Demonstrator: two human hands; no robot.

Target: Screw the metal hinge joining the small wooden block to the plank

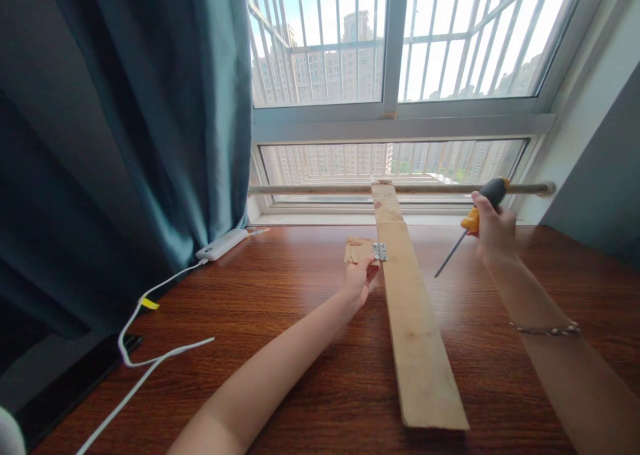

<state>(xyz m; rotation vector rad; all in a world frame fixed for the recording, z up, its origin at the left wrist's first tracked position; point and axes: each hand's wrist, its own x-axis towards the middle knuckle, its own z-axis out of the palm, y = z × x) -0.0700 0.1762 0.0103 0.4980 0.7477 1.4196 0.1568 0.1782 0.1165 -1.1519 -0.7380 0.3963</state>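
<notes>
A long pale wooden board [420, 322] lies on the brown table, its far end by the window rail. At its left edge a small wooden piece [353, 249] joins it through a metal hinge [379, 251], which spans both. My left hand [359, 282] is closed at the near edge of the small piece, just below the hinge; its fingertips are partly hidden. To the right of the board, my right hand [495, 225] grips a screwdriver [493, 194] with a black and yellow handle. The screwdriver's shaft slants down and left, its tip apart from the board.
A brown wooden table [290, 348] fills the foreground. On the left, a white power strip [223, 244] with a white cable [133, 318] lies beside a dark blue curtain [200, 108]. A horizontal rail [320, 190] runs before the barred window.
</notes>
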